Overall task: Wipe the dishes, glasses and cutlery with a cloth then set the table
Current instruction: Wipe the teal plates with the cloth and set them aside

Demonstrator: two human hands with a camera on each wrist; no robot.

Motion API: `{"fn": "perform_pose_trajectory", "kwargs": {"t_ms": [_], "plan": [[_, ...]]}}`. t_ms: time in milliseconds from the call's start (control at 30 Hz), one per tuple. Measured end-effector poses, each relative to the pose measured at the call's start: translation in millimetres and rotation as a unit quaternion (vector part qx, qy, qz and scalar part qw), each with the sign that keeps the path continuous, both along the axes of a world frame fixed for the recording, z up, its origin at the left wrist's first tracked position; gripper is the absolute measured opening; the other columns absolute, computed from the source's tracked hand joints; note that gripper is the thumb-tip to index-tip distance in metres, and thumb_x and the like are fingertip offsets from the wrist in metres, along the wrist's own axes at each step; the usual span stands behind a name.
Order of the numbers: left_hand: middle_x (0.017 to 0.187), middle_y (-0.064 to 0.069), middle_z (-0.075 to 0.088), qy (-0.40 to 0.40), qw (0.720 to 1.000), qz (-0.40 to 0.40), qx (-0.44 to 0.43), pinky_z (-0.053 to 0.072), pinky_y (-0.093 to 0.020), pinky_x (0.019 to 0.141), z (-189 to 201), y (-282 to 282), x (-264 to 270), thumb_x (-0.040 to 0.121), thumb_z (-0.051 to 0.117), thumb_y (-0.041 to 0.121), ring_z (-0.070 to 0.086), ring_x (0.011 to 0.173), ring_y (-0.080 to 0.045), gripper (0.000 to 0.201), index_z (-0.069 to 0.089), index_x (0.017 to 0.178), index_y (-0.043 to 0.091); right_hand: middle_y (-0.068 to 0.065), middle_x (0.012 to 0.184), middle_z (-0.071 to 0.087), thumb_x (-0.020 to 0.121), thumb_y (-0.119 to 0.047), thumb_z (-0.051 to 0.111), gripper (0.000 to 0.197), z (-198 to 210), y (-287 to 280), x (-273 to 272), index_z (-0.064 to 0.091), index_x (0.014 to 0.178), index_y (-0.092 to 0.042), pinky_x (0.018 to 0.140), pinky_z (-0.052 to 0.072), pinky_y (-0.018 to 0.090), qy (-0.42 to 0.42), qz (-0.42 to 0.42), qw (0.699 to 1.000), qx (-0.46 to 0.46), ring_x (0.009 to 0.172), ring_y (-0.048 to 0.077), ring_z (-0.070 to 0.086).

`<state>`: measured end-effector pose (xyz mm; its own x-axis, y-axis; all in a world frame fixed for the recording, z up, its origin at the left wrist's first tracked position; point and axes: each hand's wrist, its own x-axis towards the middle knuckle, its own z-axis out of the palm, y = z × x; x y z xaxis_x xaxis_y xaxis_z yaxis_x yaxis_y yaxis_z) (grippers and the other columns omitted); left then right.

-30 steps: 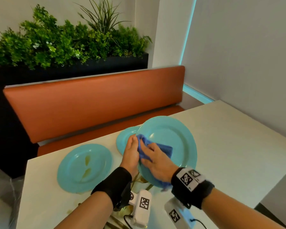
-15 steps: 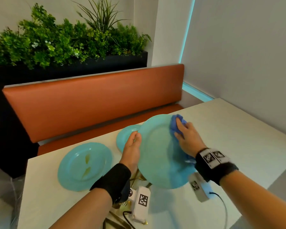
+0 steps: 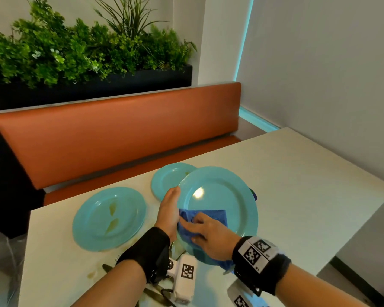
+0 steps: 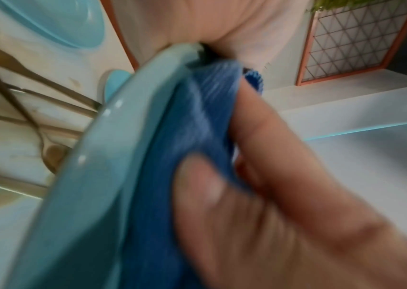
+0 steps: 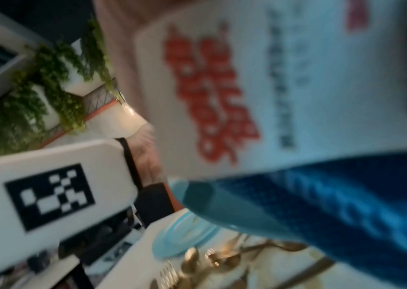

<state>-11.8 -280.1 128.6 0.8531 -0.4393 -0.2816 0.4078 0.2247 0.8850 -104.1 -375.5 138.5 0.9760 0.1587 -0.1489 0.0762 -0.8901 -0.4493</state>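
Note:
My left hand grips the left rim of a large turquoise plate, held tilted above the table. My right hand presses a blue cloth onto the plate's near left part, close beside the left hand. The cloth wraps round the near rim and hangs out below it. In the left wrist view the plate rim runs diagonally, with the cloth pinched against it by the right hand's fingers. The right wrist view is blurred and shows the cloth over the plate's edge.
A stained turquoise plate lies on the table to the left, a smaller one behind the held plate. Gold cutlery lies under my hands near the front edge. An orange bench runs behind; a wall stands to the right.
My right hand has swept the cloth from the plate's far right rim back across to its near left part. The left hand keeps its hold on the rim.

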Motion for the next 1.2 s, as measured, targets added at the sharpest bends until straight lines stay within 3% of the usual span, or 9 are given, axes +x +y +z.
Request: {"fn": "perform_pose_trajectory", "kwargs": {"t_ms": [100,167,300,400,533,700,800,933,1200], "plan": [[0.093,0.004,0.062,-0.001,1.000,-0.015,0.007,0.047,-0.025,0.068,-1,2,-3,0.102,0.036,0.028,0.058,0.086,-0.010,0.025,0.056,0.088,0.028,0.014,0.118,0.044,0.096,-0.024,0.027,0.045,-9,-20,-22,0.038,0.140,-0.025,0.085,0.030,0.022,0.048,0.070,0.993,-0.082,0.098,0.025,0.042],[0.101,-0.002,0.064,0.004,0.999,-0.028,0.019,0.051,-0.031,0.077,-2,3,-4,0.101,0.036,0.030,0.061,0.092,-0.017,0.024,0.059,0.093,0.027,0.013,0.119,0.045,0.094,-0.030,0.023,0.049,-12,-44,-36,0.039,0.140,-0.028,0.090,0.032,0.023,0.072,0.101,0.984,-0.125,0.106,0.027,0.045],[0.114,-0.008,0.064,-0.021,0.998,-0.037,0.041,0.048,-0.043,0.094,1,0,-9,0.101,0.038,0.031,0.061,0.106,-0.026,0.024,0.061,0.104,0.024,0.000,0.101,0.047,0.096,-0.013,0.045,0.044,2,-92,-43,0.055,0.120,-0.048,0.078,0.026,0.008,0.055,-0.090,0.994,-0.039,0.100,0.022,0.047],[0.116,-0.008,0.064,-0.077,0.994,-0.060,0.057,0.047,-0.043,0.099,0,-11,-18,0.101,0.039,0.031,0.060,0.111,-0.025,0.023,0.061,0.103,0.024,0.013,0.109,0.048,0.094,-0.010,0.047,0.052,12,-97,-20,0.033,0.143,-0.020,0.087,0.030,0.016,-0.044,-0.227,0.971,-0.057,0.100,0.026,0.048],[0.105,-0.002,0.063,-0.120,0.987,-0.081,0.073,0.046,-0.026,0.087,-3,-24,-28,0.102,0.037,0.026,0.058,0.099,-0.014,0.023,0.059,0.095,0.024,0.016,0.118,0.044,0.091,-0.017,0.055,0.064,13,-49,-6,0.022,0.146,-0.019,0.091,0.029,0.020,-0.073,-0.197,0.977,0.011,0.103,0.027,0.047],[0.107,-0.003,0.063,-0.031,0.997,-0.005,0.066,0.050,-0.038,0.089,-27,-15,-32,0.101,0.036,0.029,0.061,0.100,-0.021,0.022,0.056,0.106,0.022,0.007,0.120,0.051,0.092,-0.014,0.052,0.051,-1,-43,-44,0.038,0.141,-0.019,0.083,0.021,-0.003,0.093,-0.032,0.994,-0.048,0.111,0.019,0.047],[0.102,-0.009,0.063,0.031,0.997,0.007,0.071,0.053,-0.042,0.081,-46,-9,-43,0.101,0.033,0.028,0.062,0.090,-0.026,0.023,0.052,0.108,0.018,0.013,0.123,0.054,0.086,-0.022,0.054,0.053,1,-68,-65,0.042,0.138,-0.029,0.089,0.029,0.013,0.099,-0.167,0.979,-0.064,0.118,0.026,0.051],[0.103,-0.011,0.061,0.095,0.988,-0.040,0.118,0.050,-0.030,0.069,-75,-9,-66,0.101,0.031,0.026,0.059,0.086,-0.023,0.025,0.051,0.112,0.016,0.010,0.124,0.055,0.088,-0.020,0.058,0.053,21,-92,-79,0.042,0.138,-0.029,0.084,0.030,0.021,0.042,-0.293,0.954,-0.037,0.116,0.024,0.051],[0.094,-0.006,0.055,0.147,0.965,-0.106,0.189,0.043,-0.026,0.066,-104,-14,-99,0.102,0.027,0.025,0.053,0.080,-0.018,0.028,0.048,0.119,0.017,0.007,0.120,0.057,0.089,-0.024,0.057,0.048,20,-90,-101,0.045,0.135,-0.033,0.084,0.029,0.018,0.042,-0.333,0.942,-0.002,0.111,0.023,0.053]]}}
